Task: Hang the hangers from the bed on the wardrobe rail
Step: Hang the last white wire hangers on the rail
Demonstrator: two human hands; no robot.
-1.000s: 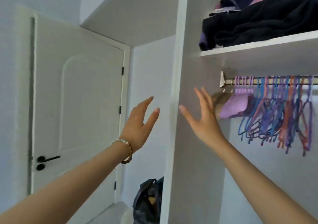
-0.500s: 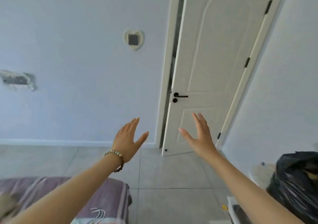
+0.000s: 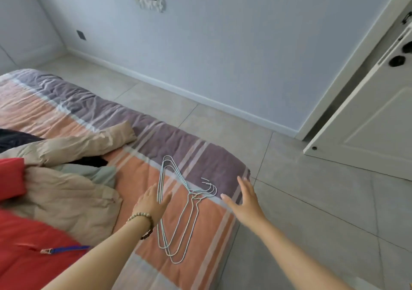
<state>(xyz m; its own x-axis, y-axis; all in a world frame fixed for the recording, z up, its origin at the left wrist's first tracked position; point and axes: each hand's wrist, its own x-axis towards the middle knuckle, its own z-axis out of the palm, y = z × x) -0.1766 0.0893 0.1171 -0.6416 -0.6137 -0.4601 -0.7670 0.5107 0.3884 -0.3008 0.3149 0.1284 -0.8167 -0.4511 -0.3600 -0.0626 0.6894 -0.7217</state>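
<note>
A small stack of thin pale-blue wire hangers (image 3: 178, 202) lies flat on the striped orange and purple bed cover (image 3: 200, 160), near the bed's right corner, hooks pointing right. My left hand (image 3: 151, 201), with a bead bracelet on the wrist, hovers open just above the hangers' left side. My right hand (image 3: 245, 198) is open with fingers spread, over the bed's right edge just right of the hooks. Neither hand holds anything. The wardrobe and its rail are out of view.
Crumpled beige clothing (image 3: 66, 178), a red garment (image 3: 26, 256) and dark fabric lie on the bed to the left. Grey tiled floor (image 3: 312, 189) runs right of the bed. A white door (image 3: 374, 122) stands ajar at the right.
The view swung from the wardrobe rail past the door down to the bed. Both open hands came down with it and now hover over the hangers on the bed.
</note>
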